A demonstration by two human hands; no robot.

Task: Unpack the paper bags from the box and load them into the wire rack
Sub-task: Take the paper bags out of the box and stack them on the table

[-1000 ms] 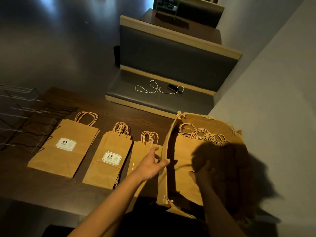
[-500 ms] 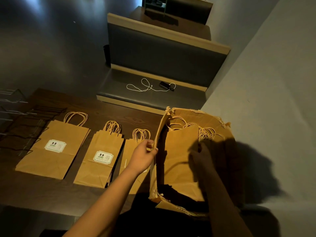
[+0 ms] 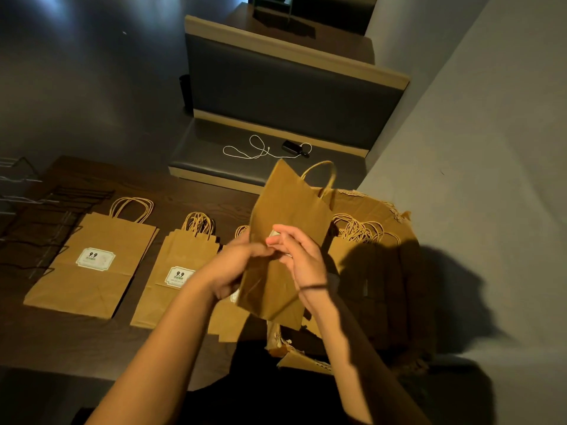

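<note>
A flat brown paper bag [image 3: 288, 216] is held up in front of me, handle uppermost, above the left wall of the torn cardboard box [image 3: 365, 200]. My left hand [image 3: 236, 265] grips the bag's left edge and my right hand [image 3: 299, 256] pinches its middle. Several more bags [image 3: 359, 234] stand in the box with their handles up. Three stacks of bags lie flat on the dark table: a large one [image 3: 101, 259], a middle one [image 3: 181, 271] and a small one [image 3: 227, 317] partly hidden by my arms. The wire rack [image 3: 40, 216] lies at the table's far left.
Beyond the table [image 3: 61, 345] is a dark bench seat [image 3: 214, 154] carrying a white cable [image 3: 251, 150] and a small black device [image 3: 291, 147]. A grey wall [image 3: 475, 179] runs along the right, close beside the box.
Both hands were at the box; now they have lifted one bag out of it and hold it up over the box's left wall.
</note>
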